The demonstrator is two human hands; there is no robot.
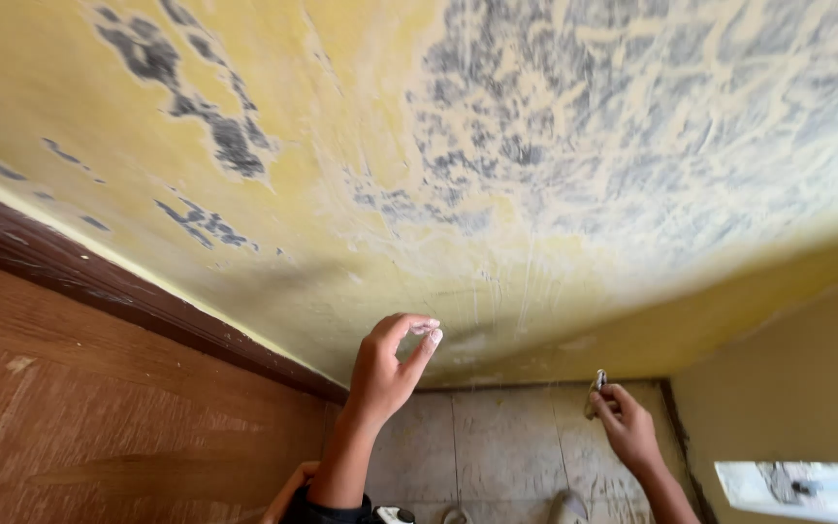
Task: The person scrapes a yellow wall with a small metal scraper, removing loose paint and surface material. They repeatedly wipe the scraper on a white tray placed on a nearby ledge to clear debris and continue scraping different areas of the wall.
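A yellow painted wall (361, 146) with grey scraped patches fills most of the view. My left hand (390, 364) is raised to the lower part of the wall, thumb and forefinger pinched together on a small whitish bit, its fingertips dusted white. My right hand (628, 427) hangs lower to the right, away from the wall, closed around a small scraper (596, 388) whose tip sticks up above the fingers. A dark sleeve covers my left forearm near the bottom edge.
A brown wooden door or panel (99, 408) with a dark frame (147, 296) stands on the left. A dusty tiled floor (516, 437) lies below, with my shoes at the bottom edge. A yellow side wall (788, 369) closes the right, with a bright opening low down.
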